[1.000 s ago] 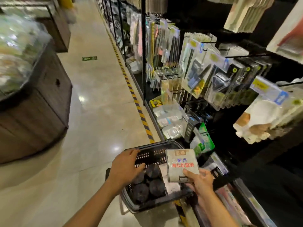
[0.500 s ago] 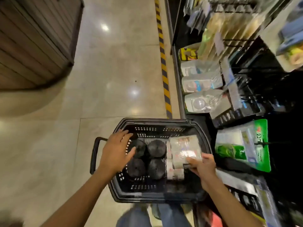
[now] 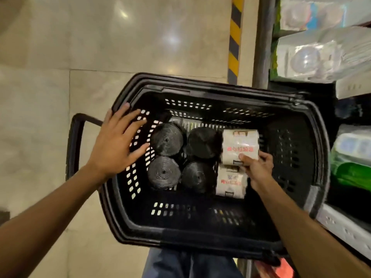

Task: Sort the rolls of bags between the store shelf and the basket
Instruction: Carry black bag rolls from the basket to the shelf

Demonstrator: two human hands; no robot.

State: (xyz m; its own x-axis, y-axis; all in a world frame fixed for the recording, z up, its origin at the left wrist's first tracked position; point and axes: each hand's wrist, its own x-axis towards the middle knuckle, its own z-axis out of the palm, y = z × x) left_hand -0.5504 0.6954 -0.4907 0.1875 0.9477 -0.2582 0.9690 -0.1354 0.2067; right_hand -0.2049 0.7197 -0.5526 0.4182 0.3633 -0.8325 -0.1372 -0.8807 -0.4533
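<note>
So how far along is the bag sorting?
Done: four black rolls stand on end in the basket, with one white pack lying beside them. In hand: the right hand pinches a second white pack inside the basket, not yet released; the left hand hovers open. Left: letting go; whether more follow cannot be judged.

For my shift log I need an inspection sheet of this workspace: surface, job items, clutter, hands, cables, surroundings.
Surface: glossy beige floor tiles under the black basket.
Job's things: four black rolls stand on end in the basket; beside them the farther white pack and the nearer white pack.
Clutter: shiny flat thing behind the rolls, mostly hidden.
Hands: left hand open, fingers spread over the basket's left wall; right hand pinches the farther white pack.
Cables: nothing seen.
Surroundings: store shelf with clear-wrapped goods on the right; yellow-black floor stripe.
</note>
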